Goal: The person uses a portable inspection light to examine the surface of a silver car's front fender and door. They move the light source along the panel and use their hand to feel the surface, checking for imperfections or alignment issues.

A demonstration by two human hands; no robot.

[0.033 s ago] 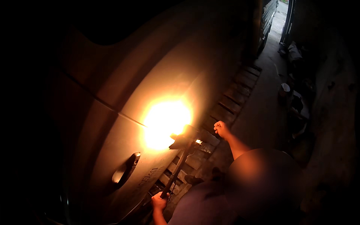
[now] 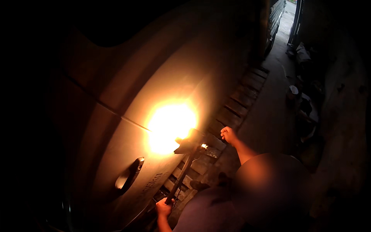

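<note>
My left hand [image 2: 164, 207] is closed around the lower end of a long dark handle [image 2: 180, 181]. At its upper end is a dark hooded head [image 2: 188, 145] beside a dazzling glow [image 2: 172, 125]; glare hides whether this is a lamp or a flame. The glow lies against a large curved pale panel [image 2: 116, 147], apparently a vehicle's side, crossed by a thin seam [image 2: 137, 124]. Below the seam is a recessed handle [image 2: 130, 174]. My right hand [image 2: 229, 134], right of the glow and apart from the panel, has curled fingers; a thin dark line shows at their tips.
Dark slatted boards [image 2: 235, 106] run along the floor beside the panel. A strip of floor [image 2: 276, 73] leads to a bright opening [image 2: 286, 23] at the far right. A white-topped container [image 2: 293, 91] and dim clutter [image 2: 309, 123] line the right side. Much around is dark.
My right hand has shifted very slightly down, its fingers turning a little. My left hand, the long handle and the glow hold their places.
</note>
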